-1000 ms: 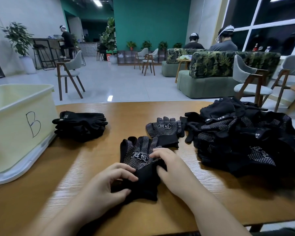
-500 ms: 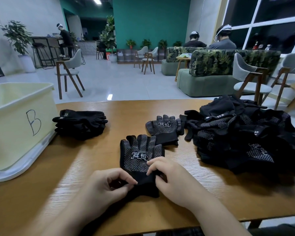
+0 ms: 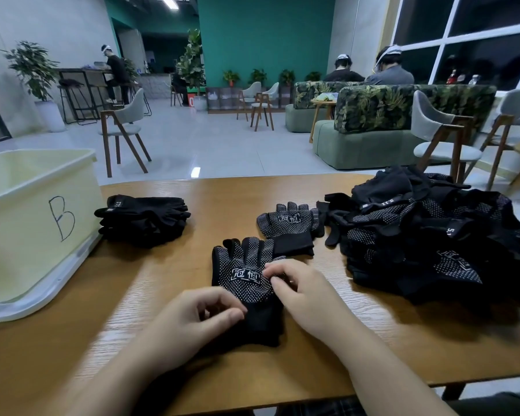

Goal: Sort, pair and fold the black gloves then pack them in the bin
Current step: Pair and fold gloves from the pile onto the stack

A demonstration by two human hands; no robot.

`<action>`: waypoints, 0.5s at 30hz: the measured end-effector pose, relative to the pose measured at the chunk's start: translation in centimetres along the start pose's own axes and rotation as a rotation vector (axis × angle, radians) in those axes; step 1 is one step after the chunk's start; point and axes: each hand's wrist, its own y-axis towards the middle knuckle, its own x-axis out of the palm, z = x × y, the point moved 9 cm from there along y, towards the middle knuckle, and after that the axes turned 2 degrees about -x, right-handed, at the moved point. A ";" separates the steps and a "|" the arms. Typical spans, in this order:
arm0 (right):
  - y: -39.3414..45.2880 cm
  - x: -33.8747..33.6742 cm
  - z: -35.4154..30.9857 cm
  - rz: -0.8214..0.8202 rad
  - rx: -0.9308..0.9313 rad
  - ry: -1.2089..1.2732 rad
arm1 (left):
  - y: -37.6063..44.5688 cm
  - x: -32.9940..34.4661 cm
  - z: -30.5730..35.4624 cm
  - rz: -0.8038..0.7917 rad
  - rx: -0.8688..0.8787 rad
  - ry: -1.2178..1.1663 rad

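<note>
Gloves lie in three groups on the wooden bench (image 3: 192, 193); the one being worked, a dotted glove (image 3: 244, 273), lies flat and palm-up just in front of the person, its digits pointing away, likely so that its outline can be squared before a mate goes on it. The left hand (image 3: 192, 322) pinches the cuff's left edge between thumb and curled fingers (image 3: 222, 304); the right hand (image 3: 300, 295) pinches the glove's right side near the white logo, its fingers bent; both grips look meant to tug the knit smooth. A second dotted glove (image 3: 288, 228) waits just beyond, palm-up too (probably the partner). To the right sprawls the unsorted heap (image 3: 427, 235), soft black knit studded with small pale grip dots, some cuffs bearing white lettering. To the left sits a neat stack (image 3: 144, 219) of plain-backed gloves, just beside the bin (image 3: 21, 235), a pale yellow plastic tub with a hand-drawn B on its wall; whether anything lies in it I cannot tell. Packing seems some way off.
</note>
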 end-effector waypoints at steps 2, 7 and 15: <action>1.1 -0.5 0.4 0.013 0.047 -0.038 | 1.6 -1.2 -0.7 0.125 -0.052 0.049; 4.2 -1.4 0.9 0.122 0.122 -0.280 | 5.9 -3.1 -4.3 0.335 -0.322 0.183; 5.6 1.9 1.2 0.023 0.097 -0.547 | 6.8 -2.6 -4.5 0.403 -0.141 0.324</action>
